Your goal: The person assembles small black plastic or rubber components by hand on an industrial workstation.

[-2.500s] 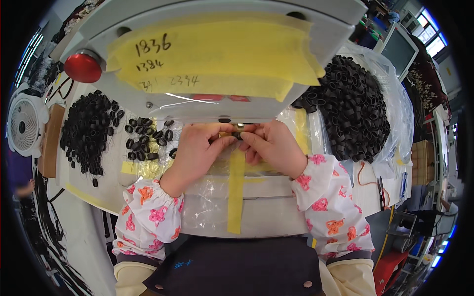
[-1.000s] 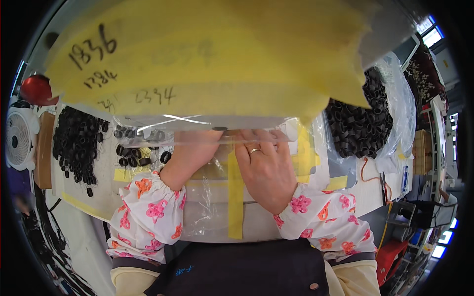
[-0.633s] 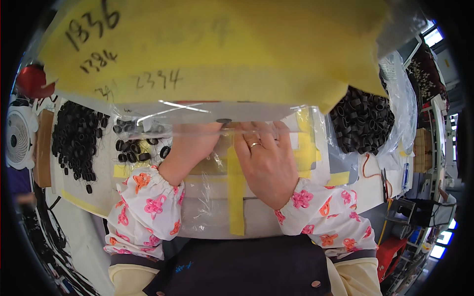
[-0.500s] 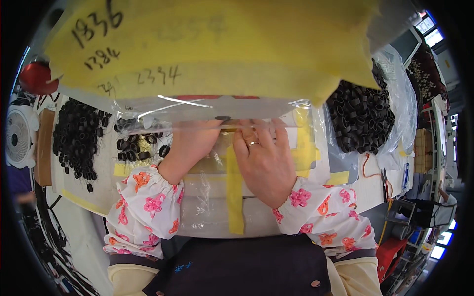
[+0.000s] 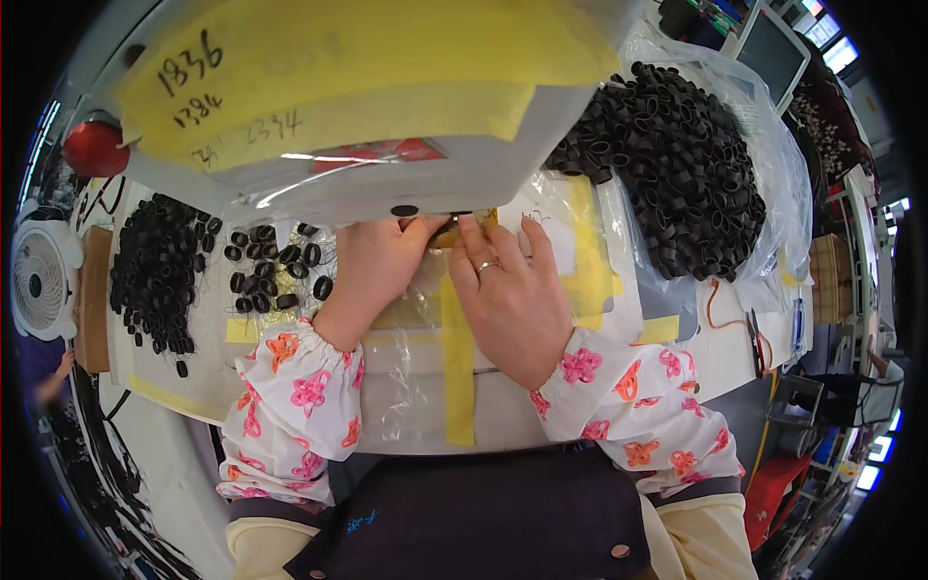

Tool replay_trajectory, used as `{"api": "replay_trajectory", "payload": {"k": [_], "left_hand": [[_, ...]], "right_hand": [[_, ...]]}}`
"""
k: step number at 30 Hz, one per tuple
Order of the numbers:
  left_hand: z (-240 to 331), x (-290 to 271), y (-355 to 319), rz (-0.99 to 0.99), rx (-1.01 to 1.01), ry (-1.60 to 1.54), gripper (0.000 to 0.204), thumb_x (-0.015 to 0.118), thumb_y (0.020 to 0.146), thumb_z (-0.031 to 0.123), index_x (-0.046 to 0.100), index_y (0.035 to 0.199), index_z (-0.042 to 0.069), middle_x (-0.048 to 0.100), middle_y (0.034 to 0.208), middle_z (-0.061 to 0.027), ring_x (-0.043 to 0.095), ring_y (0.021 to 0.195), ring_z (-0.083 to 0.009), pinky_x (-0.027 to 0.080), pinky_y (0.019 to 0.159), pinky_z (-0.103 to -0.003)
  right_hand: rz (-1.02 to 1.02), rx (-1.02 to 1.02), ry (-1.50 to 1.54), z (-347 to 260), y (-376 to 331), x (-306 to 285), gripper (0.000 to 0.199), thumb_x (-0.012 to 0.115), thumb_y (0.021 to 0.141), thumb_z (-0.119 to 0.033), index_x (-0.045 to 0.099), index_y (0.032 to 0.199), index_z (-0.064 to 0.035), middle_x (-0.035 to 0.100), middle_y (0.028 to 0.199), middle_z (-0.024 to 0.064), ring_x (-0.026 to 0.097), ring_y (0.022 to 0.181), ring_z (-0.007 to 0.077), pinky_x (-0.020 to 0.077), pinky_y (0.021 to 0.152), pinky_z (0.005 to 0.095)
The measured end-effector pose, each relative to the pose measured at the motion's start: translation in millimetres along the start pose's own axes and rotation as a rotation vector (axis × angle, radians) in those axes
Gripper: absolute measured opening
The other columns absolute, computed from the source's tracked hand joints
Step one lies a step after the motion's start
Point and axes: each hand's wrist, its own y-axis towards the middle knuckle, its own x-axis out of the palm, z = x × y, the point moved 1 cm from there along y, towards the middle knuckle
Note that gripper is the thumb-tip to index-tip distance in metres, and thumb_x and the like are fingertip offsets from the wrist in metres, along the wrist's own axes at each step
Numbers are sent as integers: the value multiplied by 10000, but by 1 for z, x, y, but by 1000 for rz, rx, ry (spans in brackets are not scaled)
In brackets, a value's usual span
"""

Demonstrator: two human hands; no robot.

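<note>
My left hand [image 5: 379,271] reaches under the front of a pale machine head, which looks like a sewing machine [image 5: 338,188]. Its thumb and forefinger are pinched together at a small dark piece, largely hidden between the fingertips and the machine. Beside it my right hand [image 5: 510,300], with a ring on one finger, lies palm down on the work surface. Its fingers are stretched out and a little apart, the forefinger tip close to the dark piece. Several small black loops [image 5: 266,280] with thin thread tails lie left of my left wrist.
A larger heap of black loops [image 5: 159,271] lies at the far left, near a white fan [image 5: 43,275]. At right, a clear plastic bag [image 5: 788,184] holds many wider black loops [image 5: 677,174]. Scissors [image 5: 754,343] lie at the right table edge. Yellow tape [image 5: 460,377] crosses the surface.
The view has shifted, so the machine head sits higher and further left, and more of the bagged loops shows. My fingertips, partly covered before, are now visible; both hands stay at the machine.
</note>
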Motion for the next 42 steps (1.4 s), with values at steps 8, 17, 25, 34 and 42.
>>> {"api": "replay_trajectory", "payload": {"k": [8,17,25,34,42], "left_hand": [[12,-2,-21,56,126,52,173,664,775,208,653,722,44,604,599,-57,577,554,-226,429,596,-346],[-34,-71,-63,142,257,354,226,668,770,145,539,599,72,474,501,-17,440,492,-185,309,692,-333],[3,-62,-52,293,295,341,86,632,784,114,637,831,42,599,773,-84,542,769,-228,348,813,-356],[10,-2,-22,140,358,380,262,601,793,103,535,1025,2,588,910,-156,530,904,-358,403,768,-446],[3,-1,-15,152,470,292,152,600,809,96,562,948,48,589,800,-158,566,733,-347,438,611,-438]], "right_hand": [[154,9,152,10,-14,6,265,597,739,-88,580,992,-10,575,1149,149,547,992,260,387,922,445],[329,131,339,53,-13,-10,146,643,725,-38,590,861,-45,599,851,73,558,789,270,409,728,372],[324,263,14,116,11,-12,93,671,713,-84,608,779,-69,577,796,47,546,771,243,407,663,358],[271,239,-101,112,21,-8,93,674,703,-44,595,752,-47,560,895,57,548,834,246,417,668,371],[188,120,846,45,10,6,141,609,763,21,506,855,-10,561,793,148,578,650,331,471,563,385]]}}
